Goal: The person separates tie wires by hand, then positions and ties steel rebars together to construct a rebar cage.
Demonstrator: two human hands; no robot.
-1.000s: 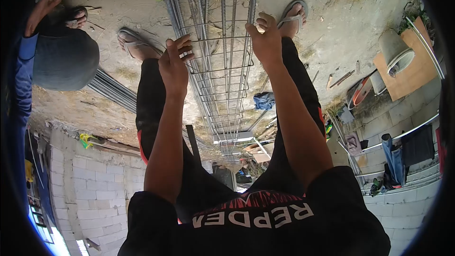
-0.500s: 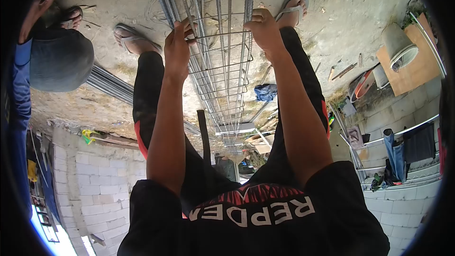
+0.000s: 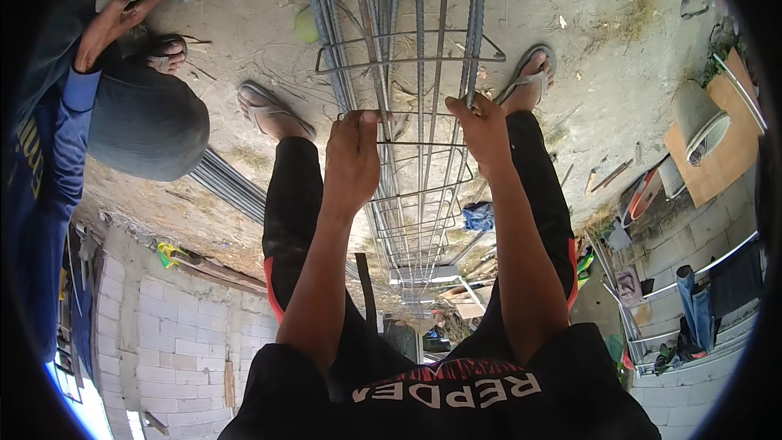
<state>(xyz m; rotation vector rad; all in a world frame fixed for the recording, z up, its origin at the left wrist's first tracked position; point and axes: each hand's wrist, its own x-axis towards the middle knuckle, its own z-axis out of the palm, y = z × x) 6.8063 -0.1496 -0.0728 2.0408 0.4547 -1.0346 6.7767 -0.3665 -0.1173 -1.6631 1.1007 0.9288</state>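
Note:
A long rebar cage [image 3: 419,57], made of ribbed steel bars with thin wire stirrups around them, runs lengthwise between my legs. My left hand [image 3: 354,159] is closed at the cage's left side, gripping a stirrup beside the bars. On the opposite side, my right hand [image 3: 485,134] pinches the same stirrup near its corner, against the right-hand bar. Another stirrup [image 3: 411,59] sits farther up the cage, beyond both hands. More stirrups [image 3: 415,193] are closely spaced below them. My fingers partly hide the wire they hold.
A co-worker's hand [image 3: 114,24] touches a pale, rounded object at upper left, near a dark cap [image 3: 147,126]. Steel bars [image 3: 232,187] lie on the ground at left. A bucket [image 3: 705,134] and a plywood board [image 3: 717,159] are at right; blue cloth [image 3: 479,216] lies by the cage.
The view has shifted, so the scene sits lower and farther right. My left fingers have closed more into a fist on the stirrup. The co-worker's hand shows more clearly.

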